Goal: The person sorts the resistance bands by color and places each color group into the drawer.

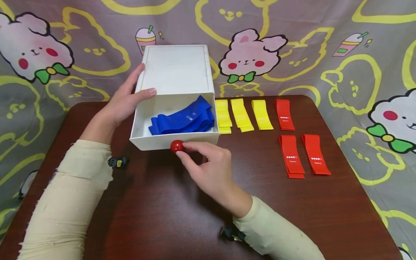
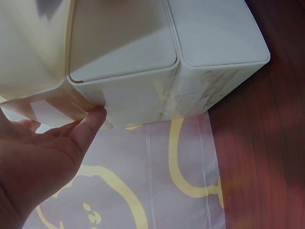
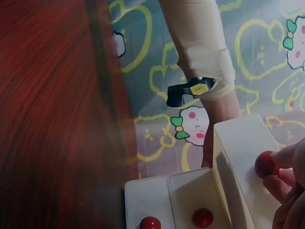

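Note:
A white drawer cabinet [image 1: 175,68] stands at the table's back, its top drawer [image 1: 149,142] pulled out toward me. Blue resistance bands [image 1: 182,118] lie piled in that drawer. My right hand [image 1: 212,168] pinches the drawer's round red knob [image 1: 177,146] between thumb and fingertips. Against the cabinet's left side rest the extended fingers of my left hand [image 1: 123,99], with the thumb on its top near the front edge. In the left wrist view a fingertip [image 2: 96,114] touches a cabinet edge. Two lower drawers, each with a red knob [image 3: 203,218], are closed in the right wrist view.
Yellow bands [image 1: 262,115] lie folded in a row right of the cabinet. Farther right are three folded red bands [image 1: 291,157] marked "Heavy". A patterned curtain [image 1: 305,43] hangs behind the brown table [image 1: 156,216]. Each wrist wears a black device [image 1: 117,162].

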A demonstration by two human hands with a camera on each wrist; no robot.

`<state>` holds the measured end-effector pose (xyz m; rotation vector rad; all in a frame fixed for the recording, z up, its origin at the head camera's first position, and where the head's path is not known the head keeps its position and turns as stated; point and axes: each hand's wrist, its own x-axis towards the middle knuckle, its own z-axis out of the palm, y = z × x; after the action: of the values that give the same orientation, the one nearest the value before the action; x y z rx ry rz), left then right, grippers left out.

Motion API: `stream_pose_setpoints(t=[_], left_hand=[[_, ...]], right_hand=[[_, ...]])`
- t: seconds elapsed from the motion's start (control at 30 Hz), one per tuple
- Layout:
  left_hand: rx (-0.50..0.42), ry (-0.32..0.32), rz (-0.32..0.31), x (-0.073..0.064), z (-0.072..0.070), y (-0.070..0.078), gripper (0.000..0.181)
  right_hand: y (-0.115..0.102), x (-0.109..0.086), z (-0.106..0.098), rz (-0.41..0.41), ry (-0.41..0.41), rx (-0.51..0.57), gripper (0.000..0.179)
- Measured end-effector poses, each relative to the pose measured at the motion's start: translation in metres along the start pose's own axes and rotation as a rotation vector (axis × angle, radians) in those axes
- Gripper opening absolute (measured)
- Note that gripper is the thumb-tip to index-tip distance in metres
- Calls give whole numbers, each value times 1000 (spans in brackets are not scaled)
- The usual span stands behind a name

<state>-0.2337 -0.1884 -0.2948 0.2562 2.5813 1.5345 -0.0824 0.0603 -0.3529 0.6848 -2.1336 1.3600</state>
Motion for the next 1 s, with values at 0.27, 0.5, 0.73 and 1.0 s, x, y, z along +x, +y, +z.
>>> stream_pose_setpoints(t=[0.27, 0.5, 0.73, 1.0], left_hand=[[-12, -5, 2, -1, -2, 0, 86], [-21, -14, -6, 0, -2, 1, 86], [-28, -28, -14, 0, -4, 3, 86], [-66, -42, 6, -1, -5, 3, 82]], right_hand=[[2, 2, 5, -10, 3, -17, 24], [5, 10, 8, -17, 19, -65, 24], [13, 20, 11, -37, 42, -94, 24], [24, 32, 14, -40, 68, -80, 24]])
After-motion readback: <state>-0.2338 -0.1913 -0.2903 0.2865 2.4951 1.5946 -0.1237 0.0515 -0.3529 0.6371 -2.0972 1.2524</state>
